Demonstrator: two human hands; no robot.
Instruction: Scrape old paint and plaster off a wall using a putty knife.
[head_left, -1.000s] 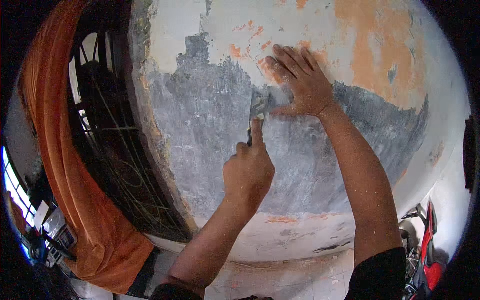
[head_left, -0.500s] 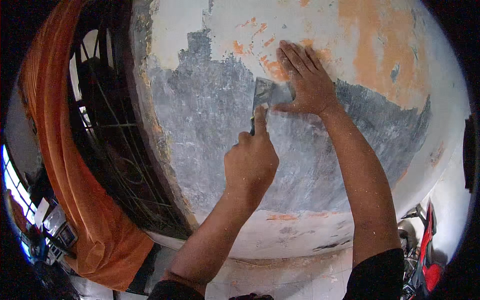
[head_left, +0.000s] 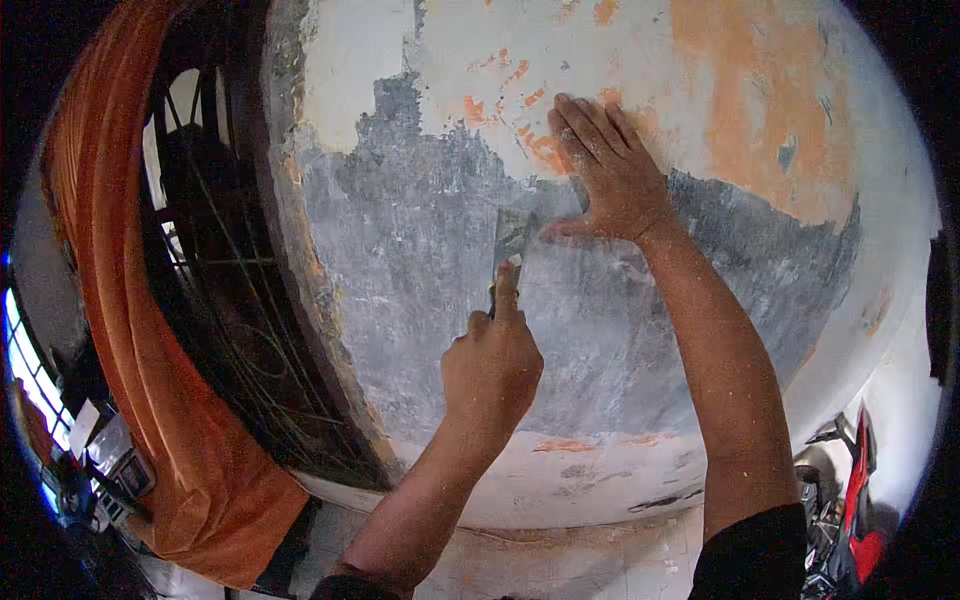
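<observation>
Most of the handle of the scraper (head_left: 514,234) is hidden by the left hand (head_left: 492,365). The palm of the right hand (head_left: 620,190) is turned from view, and a patch of the wall (head_left: 600,340) is covered by it. Both black sleeves (head_left: 755,552) are cut off by the lower edge, the orange curtain (head_left: 175,400) by the upper. Small objects (head_left: 122,462) at lower left are too blurred to be identified.

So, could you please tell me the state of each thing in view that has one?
Scraper: held, pointing up
Left grip: closed on scraper
Wall: patchy white, grey and orange
Right grip: open, flat against wall
Curtain: hanging in folds
Grille: open or shut, cannot tell
</observation>
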